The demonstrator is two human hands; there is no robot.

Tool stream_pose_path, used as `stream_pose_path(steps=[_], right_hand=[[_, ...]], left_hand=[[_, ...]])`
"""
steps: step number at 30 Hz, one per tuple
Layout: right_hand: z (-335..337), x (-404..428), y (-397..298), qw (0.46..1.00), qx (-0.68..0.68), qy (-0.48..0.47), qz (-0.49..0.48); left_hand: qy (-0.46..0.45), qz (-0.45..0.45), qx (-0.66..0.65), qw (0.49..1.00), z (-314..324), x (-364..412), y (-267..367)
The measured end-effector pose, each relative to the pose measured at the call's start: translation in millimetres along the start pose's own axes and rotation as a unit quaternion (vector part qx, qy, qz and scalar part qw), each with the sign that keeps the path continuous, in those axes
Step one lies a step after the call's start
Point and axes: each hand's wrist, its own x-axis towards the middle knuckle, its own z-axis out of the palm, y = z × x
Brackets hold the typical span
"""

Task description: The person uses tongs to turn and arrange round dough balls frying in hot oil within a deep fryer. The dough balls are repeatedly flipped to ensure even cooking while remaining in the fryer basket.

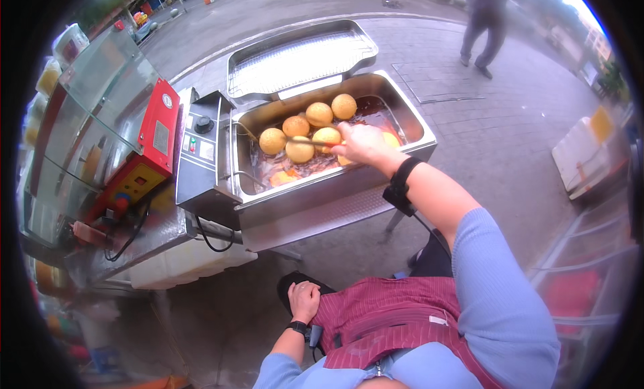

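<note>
My right hand (pixel 365 143) reaches over an electric deep fryer (pixel 322 195) and grips a thin stick-like tool (pixel 313 142), its far end lying across the balls. Several round golden fried balls (pixel 272 141) float in the oil, most grouped in the middle and toward the back. A paler orange piece (pixel 284 177) sits lower in the oil near the front left. Part of the right side of the oil is hidden behind my hand. Away from the fryer, my left hand (pixel 303 299) rests on my thigh by the maroon striped apron (pixel 392 303), holding nothing.
Behind the fryer lies a metal tray with a wire rack (pixel 302 56). The fryer's control box (pixel 201 147) has a knob and switch. Left of it stands a glass display case (pixel 105 87) with a red panel. A person (pixel 484 29) stands on the pavement. A white box (pixel 583 152) is at right.
</note>
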Motion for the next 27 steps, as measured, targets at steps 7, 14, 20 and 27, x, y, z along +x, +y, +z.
stream_pose_path(steps=[7, 14, 20, 27], right_hand=[[-79.6, -28.2, 78.2, 0.987, -0.092, -0.043, 0.121], [-163.0, -68.8, 96.6, 0.961, -0.179, -0.184, 0.104], [-166.0, -80.8, 101.8, 0.946, -0.310, -0.080, 0.055], [-166.1, -90.7, 105.6, 0.955, -0.274, -0.046, 0.106]], left_hand=[[0.018, 0.003, -0.009, 1.000, -1.0, -2.1, -4.2], [0.010, 0.018, -0.008, 1.000, 0.4, 4.0, 0.4], [0.007, 0.008, -0.005, 1.000, 0.4, -0.2, -0.4], [0.012, 0.015, -0.001, 1.000, 2.0, -1.2, -0.8]])
